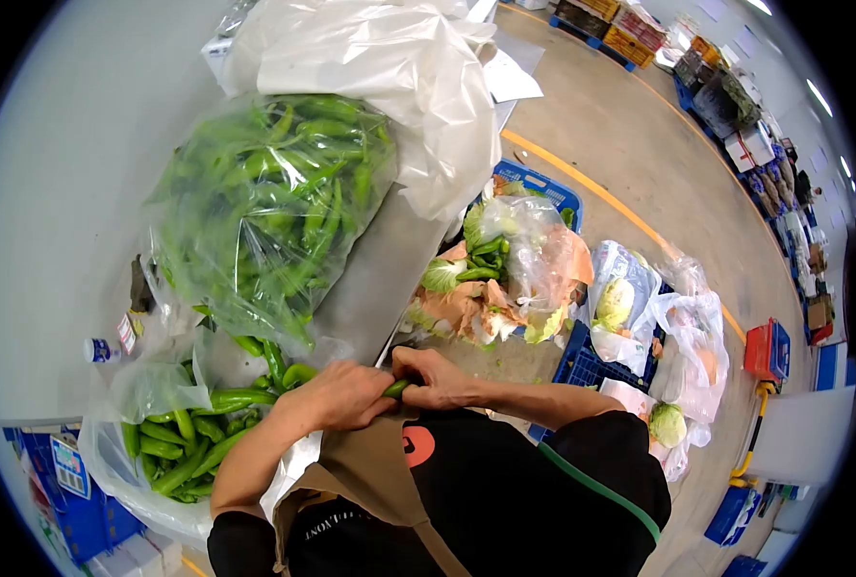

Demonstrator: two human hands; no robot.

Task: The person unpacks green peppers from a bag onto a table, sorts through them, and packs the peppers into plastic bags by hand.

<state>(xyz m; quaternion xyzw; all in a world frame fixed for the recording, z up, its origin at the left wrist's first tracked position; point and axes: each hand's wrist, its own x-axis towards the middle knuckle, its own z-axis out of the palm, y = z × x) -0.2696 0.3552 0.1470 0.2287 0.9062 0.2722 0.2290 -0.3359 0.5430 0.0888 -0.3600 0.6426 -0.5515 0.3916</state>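
Left hand (349,394) and right hand (435,378) grip one green pepper (398,388) between them, just off the tabletop (375,274); a clear bag of peppers (279,202) lies at eleven o'clock from them, an open bag (111,481) at eight. It should be light, smooth, slightly slippery, firm but snappable: best held mid-body.

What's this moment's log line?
left hand: on green pepper, partly hidden | right hand: same pepper | ahead: clear plastic bag of long green peppers
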